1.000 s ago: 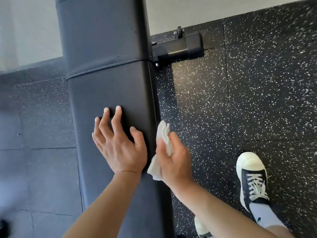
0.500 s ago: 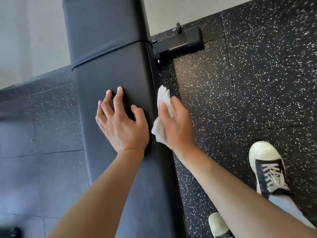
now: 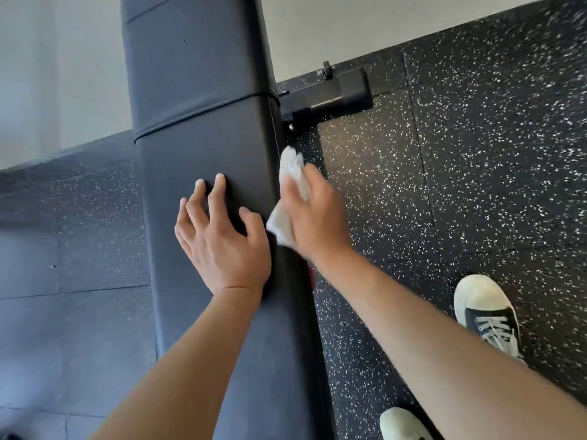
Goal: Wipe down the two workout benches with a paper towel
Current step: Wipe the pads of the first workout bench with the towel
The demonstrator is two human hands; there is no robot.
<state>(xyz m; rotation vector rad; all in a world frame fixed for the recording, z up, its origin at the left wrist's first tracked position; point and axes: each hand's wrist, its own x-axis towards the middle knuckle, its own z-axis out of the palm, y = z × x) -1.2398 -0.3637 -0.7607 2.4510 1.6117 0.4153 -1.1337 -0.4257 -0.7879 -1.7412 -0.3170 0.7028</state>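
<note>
— Largest first?
— Speckled black rubber floor [image 3: 476,154], filling the right half of the frame and running grey along the left edge. Pale wall [image 3: 57,74] across the upper left and upper centre.

— Then?
— Black padded bench [image 3: 197,100], running from top centre down to bottom centre, split by a seam in the upper part. Black frame foot [image 3: 330,96] jutting right from under the pad in the upper centre, with a small wheel on its far side.

— And the limbs?
— Two bare forearms rising from the bottom edge toward the middle. Left hand [image 3: 219,239] laid flat on the bench top at centre, fingers straight and spread, gripping nothing, simply pressing the pad. Right hand [image 3: 314,217] just right of centre, held against the right side edge of the bench, pressing a white paper towel [image 3: 290,166] onto that edge; whether fingers curl round the towel or merely flatten it, cannot tell, since only the back of the hand faces up.

— Where exactly sits the towel?
— Between palm and bench side, crumpled, poking out above the fingertips and again below the thumb side, touching the pad's right edge. Slightly blurred.

— Anything smaller?
— Dark sneaker with white toe cap and laces [image 3: 486,315] at lower right on the floor; a second pale toe cap [image 3: 403,423] at the bottom edge, mostly hidden behind the right forearm.
</note>
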